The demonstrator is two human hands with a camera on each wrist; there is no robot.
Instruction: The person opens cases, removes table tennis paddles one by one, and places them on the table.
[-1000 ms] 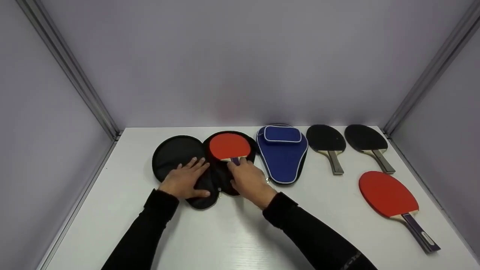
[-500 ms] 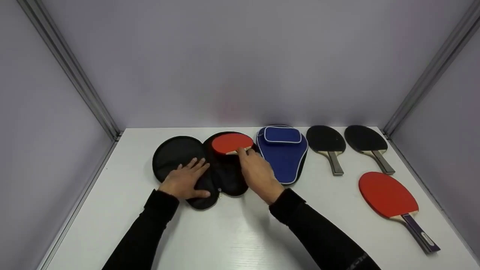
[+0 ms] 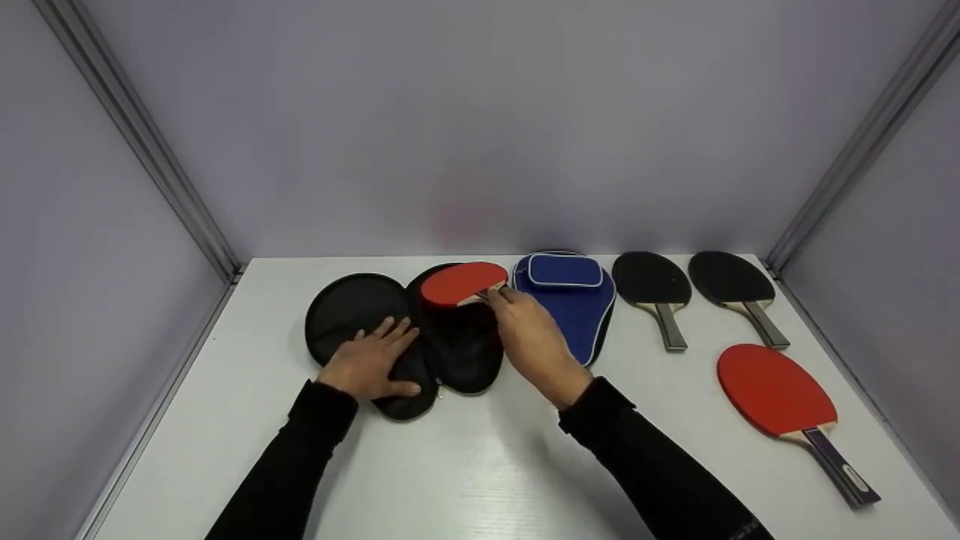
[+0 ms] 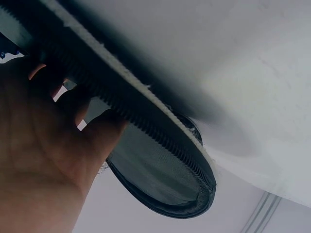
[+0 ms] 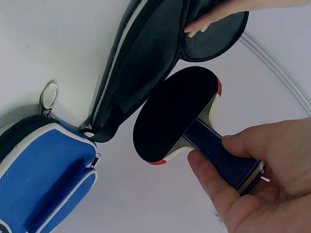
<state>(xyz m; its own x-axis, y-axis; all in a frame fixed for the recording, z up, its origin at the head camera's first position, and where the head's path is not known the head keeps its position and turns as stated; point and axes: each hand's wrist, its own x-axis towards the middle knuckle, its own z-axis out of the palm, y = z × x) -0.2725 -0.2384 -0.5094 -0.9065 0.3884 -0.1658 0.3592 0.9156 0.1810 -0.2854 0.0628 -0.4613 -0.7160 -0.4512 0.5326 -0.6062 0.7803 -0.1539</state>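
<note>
A table tennis paddle (image 3: 463, 283), red on top and black beneath, is held by its handle (image 5: 221, 153) in my right hand (image 3: 536, 337). Its blade tilts above the right half of an unzipped black paddle case (image 3: 469, 364). The thumb and fingers grip the dark blue handle from both sides in the right wrist view. My left hand (image 3: 369, 364) lies with spread fingers on the case's left half (image 3: 349, 304). From the left wrist view, the fingers reach over the zippered rim (image 4: 146, 124).
A closed blue paddle case (image 3: 566, 315) with white piping lies right of the black one. Two black paddles (image 3: 652, 277) lie farther right, with another red paddle (image 3: 776, 390) nearer the front. Grey walls (image 3: 480, 127) enclose the white table (image 3: 450, 480).
My right hand has lifted the red paddle by its handle out of the case's right half and tilted it, shifting slightly right. The left hand has stayed in place.
</note>
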